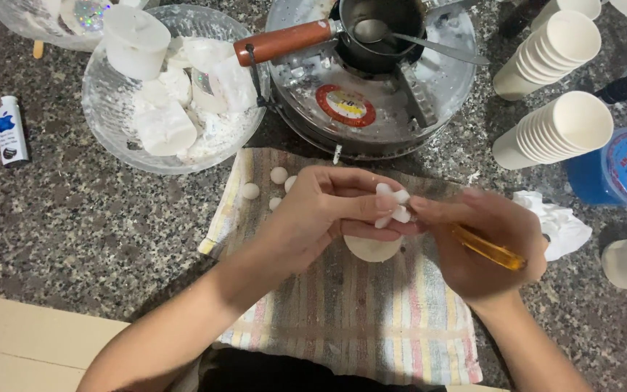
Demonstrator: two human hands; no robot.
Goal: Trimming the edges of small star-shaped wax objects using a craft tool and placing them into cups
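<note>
My left hand (321,218) pinches a small white wax piece (392,205) shaped like petals over a striped cloth (371,319). My right hand (484,247) holds a thin amber-handled tool (488,248) and meets the wax piece at its fingertips. Under both hands a white round wax disc (373,249) rests on the cloth. Small white wax balls (279,175) lie on the cloth's far left corner.
A glass bowl (110,138) of white wax chunks stands far left. A round metal stove (371,109) carries a small pot (379,33) with a red handle and a spoon. Stacks of white paper cups (556,51) lie right, by a blue lidded tub (622,170) and crumpled tissue (556,221).
</note>
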